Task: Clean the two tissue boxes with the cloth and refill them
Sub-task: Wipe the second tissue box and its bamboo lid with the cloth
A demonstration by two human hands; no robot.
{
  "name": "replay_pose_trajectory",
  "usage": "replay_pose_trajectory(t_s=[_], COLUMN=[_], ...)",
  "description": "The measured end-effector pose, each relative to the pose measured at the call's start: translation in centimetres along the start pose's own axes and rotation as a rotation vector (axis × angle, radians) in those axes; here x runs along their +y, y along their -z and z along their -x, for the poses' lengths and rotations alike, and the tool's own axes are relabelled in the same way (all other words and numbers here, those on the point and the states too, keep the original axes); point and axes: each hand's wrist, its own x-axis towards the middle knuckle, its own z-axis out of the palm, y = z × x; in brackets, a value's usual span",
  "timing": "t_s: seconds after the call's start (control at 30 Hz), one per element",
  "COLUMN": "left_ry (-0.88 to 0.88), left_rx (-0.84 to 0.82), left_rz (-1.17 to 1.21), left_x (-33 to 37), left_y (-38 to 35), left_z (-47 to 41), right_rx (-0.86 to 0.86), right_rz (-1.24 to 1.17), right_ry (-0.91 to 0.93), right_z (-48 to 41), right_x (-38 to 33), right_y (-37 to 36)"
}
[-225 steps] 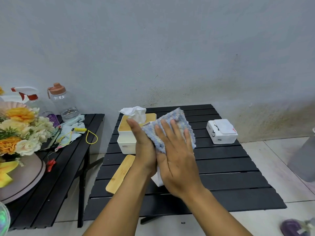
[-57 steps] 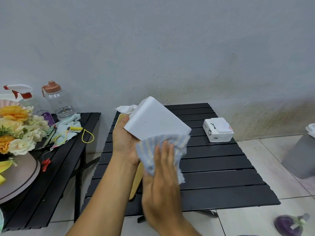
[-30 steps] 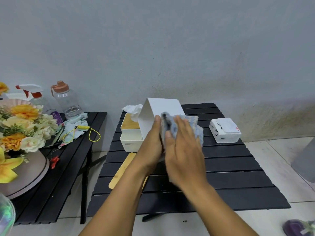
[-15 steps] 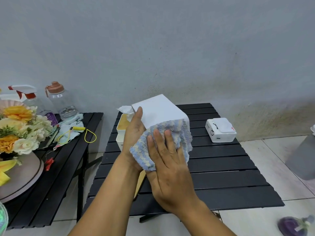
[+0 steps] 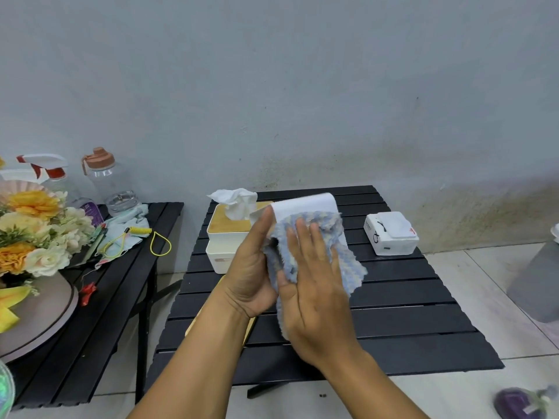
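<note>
While the left hand clamps the white tissue box above the bench, the right hand, fingers spread flat, presses the cloth against it; second box at ten o'clock.

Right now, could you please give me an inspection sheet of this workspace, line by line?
Surface: black slatted table, with a second black table beside it on the left.
Job's things: white tissue box held up off the table; blue cloth pressed on it; second tissue box with bamboo lid and tissue sticking out; loose bamboo lid under the left forearm; tissue pack at right.
Clutter: flowers, spray bottle, clear bottle, rag.
Grips: left hand holds the box; right hand presses the cloth.
Cables: yellow coiled cord.
Surroundings: stained wall, tiled floor, grey bin.
</note>
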Motion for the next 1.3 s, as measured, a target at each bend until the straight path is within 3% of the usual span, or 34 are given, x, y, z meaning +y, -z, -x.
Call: replay_pose_trajectory(t_s=[0.17,0.3,0.47,0.6,0.8,1.07,1.3], left_ry=[-0.052,-0.109,-0.171,-0.112,-0.052,0.040,0.108], left_rx=[-0.014,0.111,0.307,0.358,0.297,0.104,0.051], left_rz=[0.023,0.046,0.089,0.107,0.134,-0.137,-0.031], left_x=[1.0,1.3,0.7,1.0,1.4,0.1,0.3], left_y=[1.2,1.4,1.0,0.8,1.4,0.8,1.2], left_z=[-0.2,-0.8,-1.7,-1.9,-1.9,-1.0,-1.6], right_rx=[-0.032,0.103,0.251,0.269,0.398,0.500,0.301], right_rz=[0.104,0.160,-0.095,-0.119,-0.343,-0.249,0.017], right_ry=[0.043,0.009,-0.172,-0.051,-0.109,-0.189,-0.029], right_z=[0.6,-0.3,-0.3,0.4,-0.9,-1.8,-0.6], right_x=[0.2,1.0,0.9,0.2,0.8,0.8,1.1], right_y=[-0.1,-0.1,-0.7,-0.7,0.7,0.4,0.2])
